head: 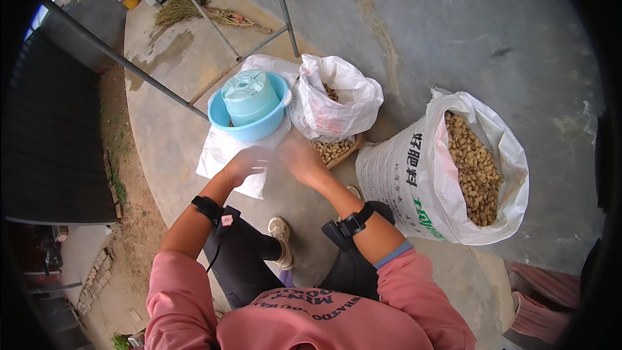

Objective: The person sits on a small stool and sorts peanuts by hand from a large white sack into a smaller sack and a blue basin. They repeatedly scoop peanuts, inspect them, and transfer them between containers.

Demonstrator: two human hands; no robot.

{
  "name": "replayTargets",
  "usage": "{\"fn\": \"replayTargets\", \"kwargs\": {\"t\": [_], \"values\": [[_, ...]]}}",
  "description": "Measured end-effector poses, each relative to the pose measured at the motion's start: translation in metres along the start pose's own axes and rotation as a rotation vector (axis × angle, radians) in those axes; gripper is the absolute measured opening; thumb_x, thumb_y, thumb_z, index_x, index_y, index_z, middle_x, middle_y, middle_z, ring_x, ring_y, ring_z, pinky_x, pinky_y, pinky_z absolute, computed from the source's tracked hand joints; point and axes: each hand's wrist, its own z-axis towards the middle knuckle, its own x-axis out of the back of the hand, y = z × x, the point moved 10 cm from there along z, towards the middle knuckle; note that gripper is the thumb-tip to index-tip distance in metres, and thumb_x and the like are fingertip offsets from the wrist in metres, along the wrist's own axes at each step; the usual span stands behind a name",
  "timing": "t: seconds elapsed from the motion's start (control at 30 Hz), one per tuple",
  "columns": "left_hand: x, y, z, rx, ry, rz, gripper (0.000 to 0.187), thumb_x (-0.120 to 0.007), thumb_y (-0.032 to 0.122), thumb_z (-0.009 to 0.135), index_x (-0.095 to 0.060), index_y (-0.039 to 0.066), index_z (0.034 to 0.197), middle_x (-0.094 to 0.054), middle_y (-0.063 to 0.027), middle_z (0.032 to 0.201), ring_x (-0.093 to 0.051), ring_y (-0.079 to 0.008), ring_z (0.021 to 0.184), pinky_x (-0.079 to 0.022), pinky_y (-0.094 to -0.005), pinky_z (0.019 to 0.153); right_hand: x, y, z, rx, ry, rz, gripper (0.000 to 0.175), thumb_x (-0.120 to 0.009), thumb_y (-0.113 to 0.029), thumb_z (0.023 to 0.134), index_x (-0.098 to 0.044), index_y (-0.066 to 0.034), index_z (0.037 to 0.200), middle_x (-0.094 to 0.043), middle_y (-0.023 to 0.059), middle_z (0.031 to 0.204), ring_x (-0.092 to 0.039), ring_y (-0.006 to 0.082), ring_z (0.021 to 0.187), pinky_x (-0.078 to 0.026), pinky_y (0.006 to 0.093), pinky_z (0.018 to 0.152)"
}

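Observation:
My left hand is raised over the white woven sack lying flat on the floor. Its fingers are blurred, and whether they hold anything small does not show. Close beside it, my right hand is blurred too, near the edge of a shallow basket of unshelled peanuts. What is in its fingers cannot be made out. Beyond my hands, a light blue basin rests on the flat sack, with an upturned turquoise tub inside it. A rolled-open white sack with some peanuts stands behind the basket.
On my right stands a large white woven sack bearing writing, its mouth full of peanuts. Metal tube frames cross the far left. A dried-stalk broom lies near the grey wall. Striped cloth is at lower right.

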Motion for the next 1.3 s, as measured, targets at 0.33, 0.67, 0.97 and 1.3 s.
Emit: {"fn": "replayTargets", "kwargs": {"t": [0.33, 0.67, 0.97, 1.3], "values": [[-0.049, -0.193, 0.082, 0.39, 0.312, -0.149, 0.051, -0.065, 0.05, 0.085, -0.055, 0.014, 0.119, -0.06, -0.0017, 0.111, -0.056, -0.0188, 0.103, -0.047, -0.0394, 0.089, 0.031, -0.024, -0.024, 0.017, 0.05, 0.174, 0.018, -0.067, -0.018, 0.087, -0.063, -0.0036, 0.096, -0.066, 0.0091, 0.085, -0.063, 0.0246, 0.078, -0.051, 0.0372, 0.074], [-0.013, -0.238, 0.172, 0.225, 0.286, -0.442, 0.065, -0.066, 0.044, 0.089, -0.046, 0.006, 0.138, -0.048, -0.0164, 0.134, -0.052, -0.0324, 0.116, -0.045, -0.0485, 0.095, -0.019, -0.042, -0.051, 0.056, -0.279, 0.057, 0.017, -0.063, -0.015, 0.09, -0.062, -0.0029, 0.102, -0.064, 0.0109, 0.098, -0.059, 0.0278, 0.092, -0.047, 0.0374, 0.084], [0.005, -0.254, 0.188, 0.148, 0.269, -0.631, 0.037, -0.061, 0.004, 0.089, -0.038, 0.014, 0.117, -0.05, -0.0094, 0.114, -0.054, -0.0288, 0.1, -0.05, -0.0546, 0.09, -0.015, -0.039, -0.045, 0.05, -0.294, -0.028, 0.021, -0.064, -0.017, 0.09, -0.062, -0.0052, 0.107, -0.064, 0.009, 0.099, -0.055, 0.0287, 0.092, -0.045, 0.0388, 0.083], [0.011, -0.219, 0.182, 0.059, 0.237, -0.23, 0.029, -0.062, -0.004, 0.086, -0.054, -0.004, 0.114, -0.058, -0.017, 0.11, -0.062, -0.028, 0.091, -0.058, -0.0423, 0.08, -0.017, -0.04, -0.049, 0.144, -0.231, -0.048, 0.018, -0.066, -0.015, 0.088, -0.062, -0.0063, 0.104, -0.066, 0.008, 0.095, -0.058, 0.0284, 0.091, -0.045, 0.039, 0.081]]}}
